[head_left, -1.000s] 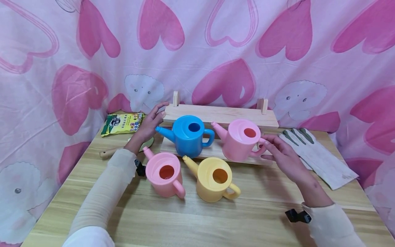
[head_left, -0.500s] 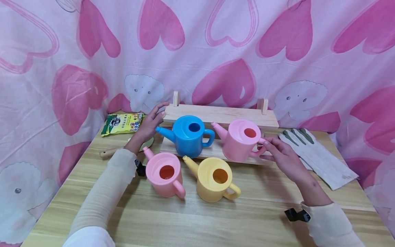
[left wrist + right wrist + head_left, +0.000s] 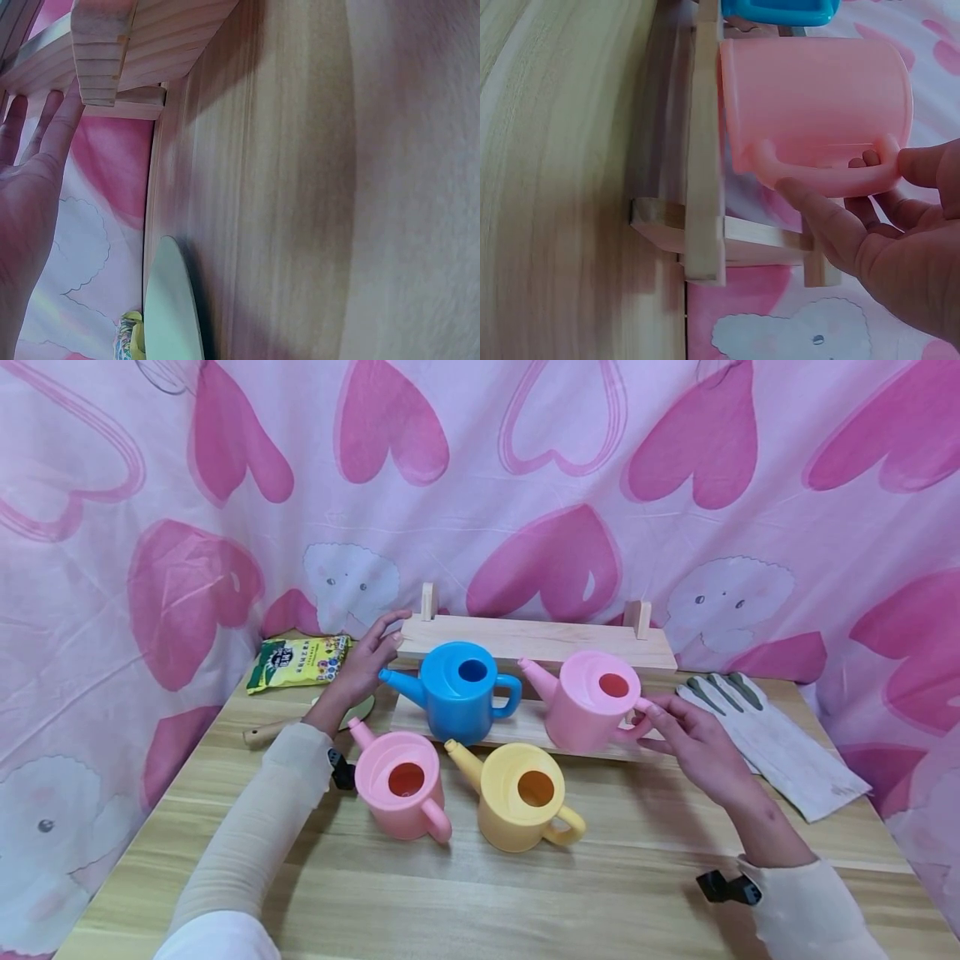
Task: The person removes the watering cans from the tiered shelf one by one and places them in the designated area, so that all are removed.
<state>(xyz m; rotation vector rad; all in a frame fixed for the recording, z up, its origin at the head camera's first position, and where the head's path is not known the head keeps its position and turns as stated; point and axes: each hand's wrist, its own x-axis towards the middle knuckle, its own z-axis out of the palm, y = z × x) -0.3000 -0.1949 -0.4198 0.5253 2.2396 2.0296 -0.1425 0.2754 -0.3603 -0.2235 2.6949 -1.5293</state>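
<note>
My right hand (image 3: 693, 745) grips the handle of a light pink watering can (image 3: 588, 714), its fingers curled round the handle in the right wrist view. That can stands upright on the lower board of a wooden two-tier shelf (image 3: 536, 642), beside a blue watering can (image 3: 459, 706). My left hand (image 3: 369, 662) touches the left end of the shelf's upper board, fingers extended against the wood in the left wrist view. On the table before the shelf stand a coral-pink watering can (image 3: 390, 760) and a yellow watering can (image 3: 510, 810).
A yellow-green packet (image 3: 296, 662) lies at the back left. Near it is a tool with a wooden handle (image 3: 266, 732), partly hidden by my left arm. White gloves with green fingertips (image 3: 780, 752) lie at the right. A heart-print curtain (image 3: 540, 460) hangs behind the table.
The light pink watering can has shifted slightly to the right with my right hand on its handle. My left hand stays at the shelf.
</note>
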